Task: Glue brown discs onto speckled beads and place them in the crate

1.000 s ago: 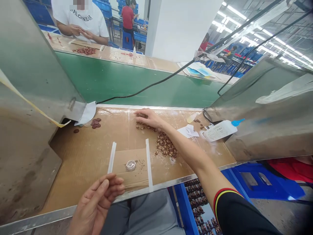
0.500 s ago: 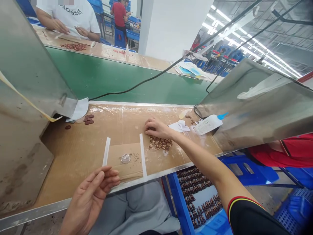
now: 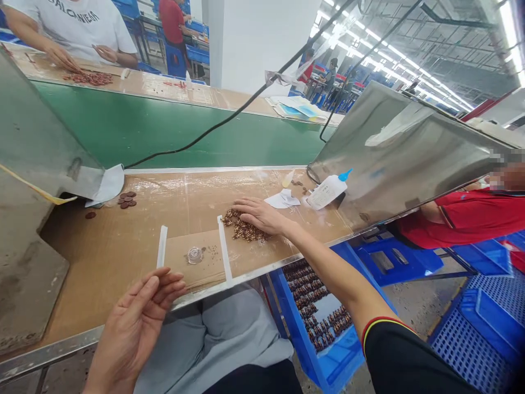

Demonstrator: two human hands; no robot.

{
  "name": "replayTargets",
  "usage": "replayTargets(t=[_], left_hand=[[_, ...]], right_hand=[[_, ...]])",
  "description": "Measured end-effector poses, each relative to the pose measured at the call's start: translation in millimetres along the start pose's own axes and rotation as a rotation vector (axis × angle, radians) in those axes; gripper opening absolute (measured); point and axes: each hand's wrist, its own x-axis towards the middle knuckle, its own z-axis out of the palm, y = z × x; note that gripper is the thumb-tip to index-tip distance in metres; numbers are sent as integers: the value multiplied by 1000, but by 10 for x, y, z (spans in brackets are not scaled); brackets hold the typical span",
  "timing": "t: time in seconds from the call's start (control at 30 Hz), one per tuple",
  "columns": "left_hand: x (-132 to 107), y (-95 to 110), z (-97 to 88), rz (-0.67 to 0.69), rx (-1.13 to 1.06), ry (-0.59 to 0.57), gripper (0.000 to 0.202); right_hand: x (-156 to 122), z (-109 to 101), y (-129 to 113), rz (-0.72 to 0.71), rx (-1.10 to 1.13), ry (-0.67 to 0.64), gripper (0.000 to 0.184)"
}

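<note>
My right hand (image 3: 260,214) lies flat, fingers stretched out, on a heap of small brown parts (image 3: 241,228) on the cardboard-covered bench (image 3: 135,241). The heap touches the right one of two white strips (image 3: 223,249). Between that strip and the left white strip (image 3: 162,254) sits a small clear round cap (image 3: 195,254) with a few loose brown bits beside it. My left hand (image 3: 131,323) hovers at the bench's front edge, palm up, fingers loosely together and holding nothing.
Brown discs (image 3: 126,199) lie at the back left near a white paper. A glue bottle with a blue tip (image 3: 328,190) and paper scraps lie right. Metal housings flank the bench; a green conveyor (image 3: 164,131) runs behind. Co-workers sit across and to the right.
My right hand has swept the brown heap leftward and toward me until it meets the right white strip. The left hand has stayed at the front edge.
</note>
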Motion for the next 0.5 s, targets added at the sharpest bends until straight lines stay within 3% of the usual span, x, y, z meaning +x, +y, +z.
replayTargets(t=[0.13, 0.23, 0.33, 0.5], left_hand=[[-2, 11, 15, 15, 9, -1, 47], [-5, 22, 22, 7, 15, -10, 46], [8, 27, 32, 0, 26, -15, 44], [4, 4, 46, 0, 47, 11, 41]], right_hand=[[-437, 88, -201, 129, -80, 130, 58], [-643, 254, -296, 274, -162, 153, 70], [-682, 374, -354, 319, -222, 116, 75], [-656, 396, -455, 287, -246, 102, 76]])
